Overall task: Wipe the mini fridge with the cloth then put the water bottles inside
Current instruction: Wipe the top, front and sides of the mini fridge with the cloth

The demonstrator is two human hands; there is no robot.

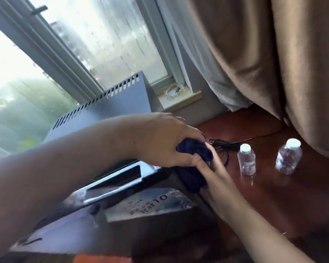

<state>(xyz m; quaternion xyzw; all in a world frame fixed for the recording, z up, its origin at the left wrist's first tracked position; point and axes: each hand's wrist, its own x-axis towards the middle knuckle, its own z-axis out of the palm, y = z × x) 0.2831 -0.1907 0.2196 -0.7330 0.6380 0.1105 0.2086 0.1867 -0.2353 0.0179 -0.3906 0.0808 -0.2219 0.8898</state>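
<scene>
The dark mini fridge fills the lower left, seen from above, with a chrome handle recess and a paper label on its top. A dark blue cloth is bunched at the fridge's right corner. My left hand grips the upper part of the cloth from above. My right hand comes in from the lower right and holds the lower part of the cloth, its fingers partly hidden behind the fabric. Two small clear water bottles with white caps, one nearer the fridge and one further right, stand upright on the red-brown table.
A black cable lies on the table behind the bottles. Tan curtains hang at the right, down to the table. A grey vented heater cover runs under the window, and a glass ashtray sits on the sill.
</scene>
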